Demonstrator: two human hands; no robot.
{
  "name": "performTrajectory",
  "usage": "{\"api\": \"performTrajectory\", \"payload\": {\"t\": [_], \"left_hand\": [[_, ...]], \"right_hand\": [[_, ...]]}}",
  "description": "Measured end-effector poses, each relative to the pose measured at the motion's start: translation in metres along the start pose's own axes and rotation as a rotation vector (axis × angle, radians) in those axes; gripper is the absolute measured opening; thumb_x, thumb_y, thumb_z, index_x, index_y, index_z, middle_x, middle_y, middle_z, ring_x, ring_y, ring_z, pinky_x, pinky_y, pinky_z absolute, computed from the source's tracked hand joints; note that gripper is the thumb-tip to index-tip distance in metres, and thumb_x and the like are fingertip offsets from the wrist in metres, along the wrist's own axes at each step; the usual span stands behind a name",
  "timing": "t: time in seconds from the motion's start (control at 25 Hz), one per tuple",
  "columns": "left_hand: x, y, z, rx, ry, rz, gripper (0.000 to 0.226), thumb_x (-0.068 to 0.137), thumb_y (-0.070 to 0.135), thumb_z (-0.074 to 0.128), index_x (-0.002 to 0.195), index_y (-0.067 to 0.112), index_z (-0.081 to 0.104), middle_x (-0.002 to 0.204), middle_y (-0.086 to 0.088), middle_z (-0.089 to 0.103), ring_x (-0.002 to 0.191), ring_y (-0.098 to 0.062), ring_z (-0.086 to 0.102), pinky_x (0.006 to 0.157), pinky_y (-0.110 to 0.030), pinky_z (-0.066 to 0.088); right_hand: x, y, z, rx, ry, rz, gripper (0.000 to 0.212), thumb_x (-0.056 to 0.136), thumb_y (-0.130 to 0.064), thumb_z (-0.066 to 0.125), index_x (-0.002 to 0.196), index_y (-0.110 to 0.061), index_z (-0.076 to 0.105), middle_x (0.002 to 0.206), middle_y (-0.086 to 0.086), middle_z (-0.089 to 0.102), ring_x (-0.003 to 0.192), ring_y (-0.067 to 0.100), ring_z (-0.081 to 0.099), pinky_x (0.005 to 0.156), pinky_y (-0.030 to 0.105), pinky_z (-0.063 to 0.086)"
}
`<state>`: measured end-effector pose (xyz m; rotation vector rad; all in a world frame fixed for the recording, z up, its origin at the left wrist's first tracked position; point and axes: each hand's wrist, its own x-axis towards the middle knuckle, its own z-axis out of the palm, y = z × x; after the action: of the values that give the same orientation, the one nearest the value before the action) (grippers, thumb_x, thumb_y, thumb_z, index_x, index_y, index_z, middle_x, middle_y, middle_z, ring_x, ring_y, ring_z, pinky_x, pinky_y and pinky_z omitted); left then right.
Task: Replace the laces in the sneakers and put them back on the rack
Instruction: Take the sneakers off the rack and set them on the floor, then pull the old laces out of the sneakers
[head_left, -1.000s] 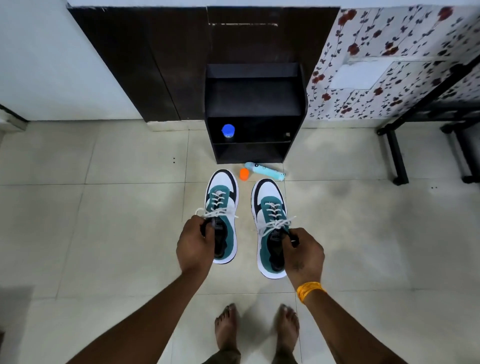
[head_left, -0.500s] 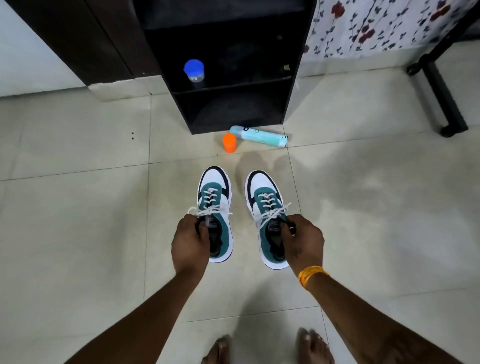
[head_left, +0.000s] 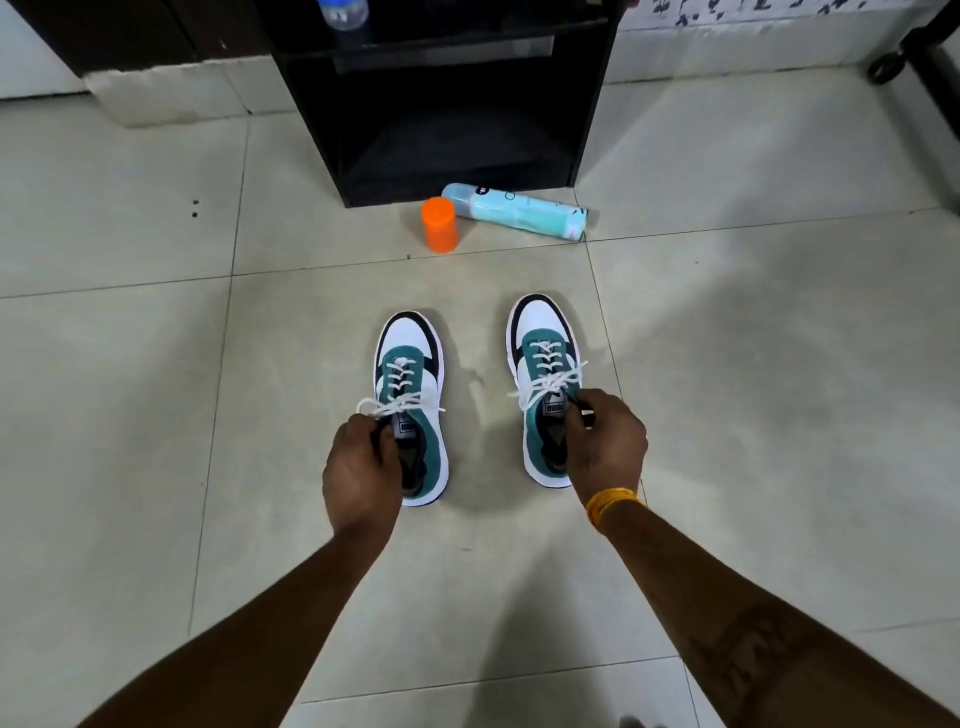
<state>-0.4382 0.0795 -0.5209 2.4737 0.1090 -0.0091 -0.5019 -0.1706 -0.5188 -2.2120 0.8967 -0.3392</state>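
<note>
Both hands pinched shut on sneaker tongues: left hand (head_left: 363, 470) clamped on the tongue of the left sneaker (head_left: 410, 405), right hand (head_left: 605, 441) likewise on the right sneaker (head_left: 545, 384). Sneakers side by side, toes toward the black rack (head_left: 447, 104); cannot tell whether soles are touching the tiled floor (head_left: 130, 389). White laces (head_left: 400, 402) threaded and tied on both, so relacing looks complete; remaining step judged to be shelving. Tongue grip likely chosen because it carries each shoe level, one per hand.

Clearance: lower rack bay open and dark, looks roomy enough for the pair. Obstacles just before its front edge: upright orange cap (head_left: 439, 223) and a pale blue spray can (head_left: 514, 210) lying on its side. Bottle (head_left: 343, 15) stands on the upper shelf. Approach should pass above the floor items.
</note>
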Motion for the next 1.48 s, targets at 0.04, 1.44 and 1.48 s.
{"api": "performTrajectory", "payload": {"t": [0.04,1.44,1.48], "left_hand": [[-0.003,-0.006,0.002,-0.020,-0.008,0.003,0.009,0.100,0.020,0.058,0.099,0.011,0.061,0.093,-0.005,0.065,0.084,-0.031,0.062,0.070,-0.038,0.047],[0.056,-0.085,-0.041,-0.038,-0.082,0.181,0.001,0.089,0.025,0.079,0.090,0.025,0.079,0.079,0.016,0.069,0.070,-0.006,0.062,0.069,-0.022,0.046],[0.050,-0.084,-0.039,-0.050,-0.056,0.184,0.012,0.090,0.024,0.078,0.102,0.025,0.079,0.090,0.015,0.073,0.071,-0.007,0.061,0.076,-0.024,0.050]], "right_hand": [[-0.002,0.005,0.004,0.031,0.000,0.001,0.015,0.094,-0.017,0.068,0.107,-0.014,0.075,0.098,0.005,0.074,0.087,0.026,0.070,0.083,0.040,0.058],[-0.042,-0.053,0.104,-0.167,-0.257,-0.377,0.021,0.102,-0.030,0.051,0.102,-0.010,0.059,0.089,0.016,0.069,0.088,0.041,0.065,0.069,0.041,0.047],[-0.044,-0.058,0.103,-0.138,-0.257,-0.429,0.019,0.101,-0.024,0.050,0.114,-0.013,0.060,0.089,0.015,0.071,0.087,0.041,0.066,0.069,0.041,0.048]]}}
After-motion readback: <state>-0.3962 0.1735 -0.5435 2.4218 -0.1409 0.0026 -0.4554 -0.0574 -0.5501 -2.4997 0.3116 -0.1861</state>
